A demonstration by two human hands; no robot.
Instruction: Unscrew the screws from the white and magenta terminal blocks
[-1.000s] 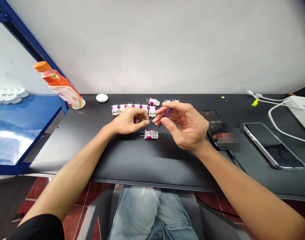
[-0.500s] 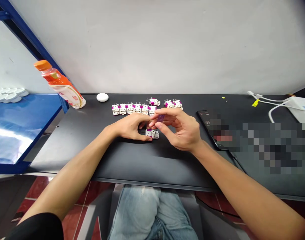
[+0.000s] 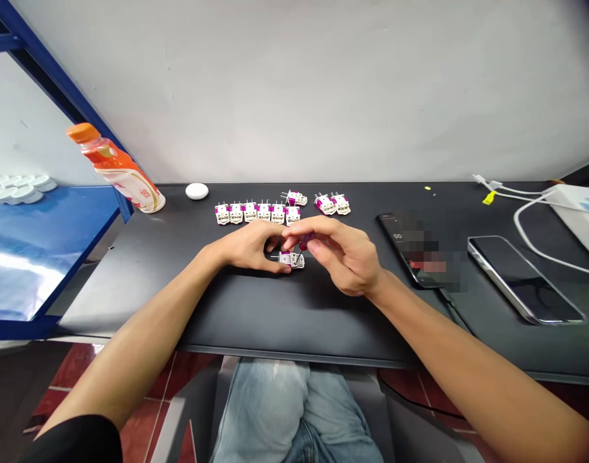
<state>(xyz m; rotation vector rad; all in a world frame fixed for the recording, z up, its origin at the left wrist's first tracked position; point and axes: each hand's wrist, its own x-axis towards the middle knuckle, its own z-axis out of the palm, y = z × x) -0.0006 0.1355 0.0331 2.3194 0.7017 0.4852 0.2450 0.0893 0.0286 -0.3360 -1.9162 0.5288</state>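
My left hand (image 3: 256, 247) lies on the table with thumb and fingers closed around a small white-and-purple plug core (image 3: 289, 260) with metal pins pointing left. In my right hand (image 3: 340, 254), a small screwdriver (image 3: 306, 240) with a see-through purple-red handle is pinched between thumb and fingers. Its thin shaft slants down to the right part of the plug core; the exact contact of the tip is too small to tell. Behind my hands stands a row of several similar plug cores (image 3: 250, 211), with another one (image 3: 294, 198) lying behind the row's right end.
Two more plug cores (image 3: 333, 204) sit right of the row. A white oval object (image 3: 197, 191) and an orange-capped bottle (image 3: 123, 170) stand at the left. To the right lie a black phone (image 3: 395, 241), a second phone (image 3: 526, 278), white cables (image 3: 521, 222) and a white box (image 3: 581, 215).
My right hand has closed more around the screwdriver handle and shifted slightly left and down. My left hand still holds the plug core in place.
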